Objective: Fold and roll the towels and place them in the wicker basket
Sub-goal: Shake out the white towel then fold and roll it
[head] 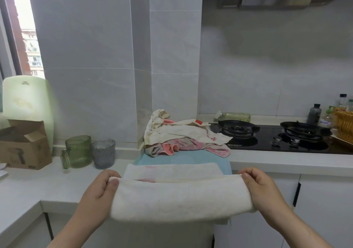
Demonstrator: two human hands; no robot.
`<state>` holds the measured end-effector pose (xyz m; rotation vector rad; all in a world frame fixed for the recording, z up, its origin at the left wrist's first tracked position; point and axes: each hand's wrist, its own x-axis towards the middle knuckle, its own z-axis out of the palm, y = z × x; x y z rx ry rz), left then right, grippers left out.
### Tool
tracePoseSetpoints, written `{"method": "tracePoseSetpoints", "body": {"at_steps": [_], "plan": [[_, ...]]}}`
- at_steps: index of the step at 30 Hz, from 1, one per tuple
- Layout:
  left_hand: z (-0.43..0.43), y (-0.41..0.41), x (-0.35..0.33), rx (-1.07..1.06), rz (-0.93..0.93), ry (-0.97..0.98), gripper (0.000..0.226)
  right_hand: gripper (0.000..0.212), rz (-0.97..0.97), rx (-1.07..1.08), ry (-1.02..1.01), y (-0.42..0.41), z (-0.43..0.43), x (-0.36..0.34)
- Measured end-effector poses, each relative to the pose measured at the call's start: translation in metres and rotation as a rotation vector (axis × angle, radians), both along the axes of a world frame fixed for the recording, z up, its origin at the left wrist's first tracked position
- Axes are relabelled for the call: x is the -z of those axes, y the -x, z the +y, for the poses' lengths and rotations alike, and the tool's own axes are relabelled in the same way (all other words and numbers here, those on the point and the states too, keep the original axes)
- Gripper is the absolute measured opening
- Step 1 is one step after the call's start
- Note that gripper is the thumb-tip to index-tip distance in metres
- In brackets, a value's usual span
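From the head view, the white towel [181, 198] lies partly flat on a blue cloth [191, 157] at the counter [38, 186] edge. Its near part is lifted and doubled over between the two hands. The left hand [101, 186] pinches the towel's left end, thumb on top and fingers curled under, and the right hand [259, 188] grips the right end the same way. This looks like a fold being carried forward, or possibly the start of a roll; I cannot tell which. To do it well, keep both ends level and lightly taut so the middle does not sag. Lay the near edge square on the far edge, then smooth it before rolling. Unfolded towels [181, 133] are heaped just behind, and the wicker basket [343, 129] sits well off to the right, beyond the stove [267, 140].
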<state>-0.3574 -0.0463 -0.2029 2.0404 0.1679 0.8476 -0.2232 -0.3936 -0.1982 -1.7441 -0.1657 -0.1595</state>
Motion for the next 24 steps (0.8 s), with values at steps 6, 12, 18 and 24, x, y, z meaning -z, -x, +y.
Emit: {"method": "tracePoseSetpoints", "body": {"at_steps": [6,12,18,24], "plan": [[0.0,0.009,-0.004,-0.015,-0.13,-0.091,0.013,0.02,-0.019,0.014,-0.052,-0.005,0.003,0.003],[-0.001,0.005,-0.004,-0.016,-0.085,-0.093,0.016,0.021,-0.001,-0.031,-0.095,-0.001,0.001,-0.004],[-0.008,0.018,-0.009,0.007,-0.115,-0.156,0.02,0.021,-0.014,-0.035,-0.113,0.011,-0.007,-0.009],[-0.02,0.042,-0.004,-0.026,-0.168,-0.132,0.018,0.025,-0.009,-0.106,-0.139,0.025,-0.024,-0.002]]}}
